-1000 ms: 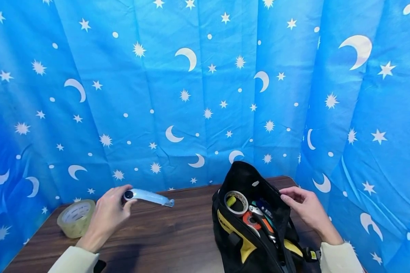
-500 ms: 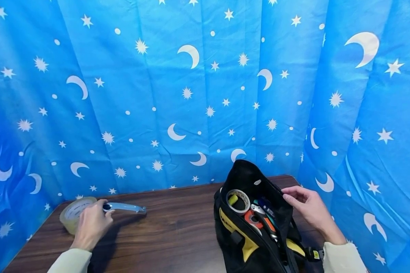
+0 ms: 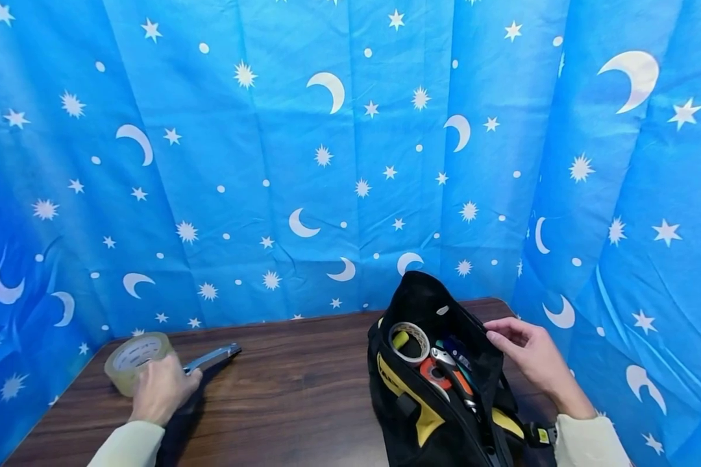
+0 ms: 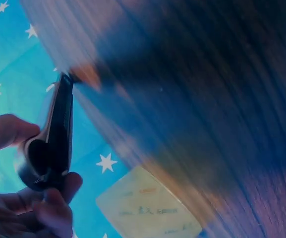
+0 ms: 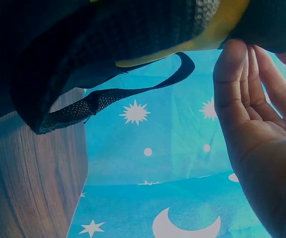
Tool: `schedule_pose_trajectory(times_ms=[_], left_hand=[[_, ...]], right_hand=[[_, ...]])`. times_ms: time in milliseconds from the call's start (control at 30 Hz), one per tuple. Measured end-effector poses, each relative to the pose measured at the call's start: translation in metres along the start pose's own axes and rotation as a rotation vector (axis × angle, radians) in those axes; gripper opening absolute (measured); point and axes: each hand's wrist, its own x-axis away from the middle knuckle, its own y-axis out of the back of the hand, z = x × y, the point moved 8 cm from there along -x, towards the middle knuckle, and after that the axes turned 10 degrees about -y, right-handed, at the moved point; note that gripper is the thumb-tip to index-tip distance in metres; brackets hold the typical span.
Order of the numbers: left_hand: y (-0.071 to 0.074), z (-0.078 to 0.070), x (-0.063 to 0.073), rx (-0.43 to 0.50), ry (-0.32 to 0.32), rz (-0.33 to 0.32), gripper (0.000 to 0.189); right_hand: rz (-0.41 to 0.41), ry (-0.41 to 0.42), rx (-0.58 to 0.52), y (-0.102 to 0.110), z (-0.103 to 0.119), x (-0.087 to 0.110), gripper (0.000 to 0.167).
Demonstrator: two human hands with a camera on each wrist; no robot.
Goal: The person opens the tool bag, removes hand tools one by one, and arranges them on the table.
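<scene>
At the left of the table, my left hand [image 3: 163, 388] grips a long slim silver-blue tool [image 3: 213, 358] with a black underside and a round black end. In the left wrist view the tool [image 4: 58, 131] sits between thumb and fingers; its exact kind is unclear. A wide roll of clear packing tape [image 3: 117, 371] stands just behind that hand, which partly covers it. On the right, my right hand [image 3: 534, 360] pinches the rim of an open black and yellow tool bag [image 3: 411, 421]. The right wrist view shows the fingertips [image 5: 233, 52] against the bag's fabric.
Inside the bag lie a white-rimmed tape roll [image 3: 425, 344], an orange ring-shaped item [image 3: 432, 373], and an orange and black tool with a silver head [image 3: 455, 376]. A black strap loop [image 5: 133, 91] hangs from the bag. A starry blue curtain [image 3: 269, 162] surrounds the brown table [image 3: 292, 383].
My left hand has moved left and down with the silver-blue tool, to beside the packing tape roll, and the tool has turned. My right hand stays at the bag's rim.
</scene>
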Motion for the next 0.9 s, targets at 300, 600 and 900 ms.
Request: schedule_pose_trajectory(times_ms=[300, 600, 900], left_hand=[[-0.035, 0.006, 0.003, -0.073, 0.074, 0.231, 0.037], [-0.053, 0.009, -0.001, -0.042, 0.098, 0.27, 0.051], [-0.053, 0.003, -0.005, -0.036, 0.062, 0.288, 0.046]], right_hand=[[0.008, 0.002, -0.008, -0.001, -0.001, -0.001, 0.033], [-0.003, 0.006, -0.003, -0.001, -0.002, -0.002, 0.031], [-0.003, 0.0, -0.002, -0.001, -0.003, -0.003, 0.032]])
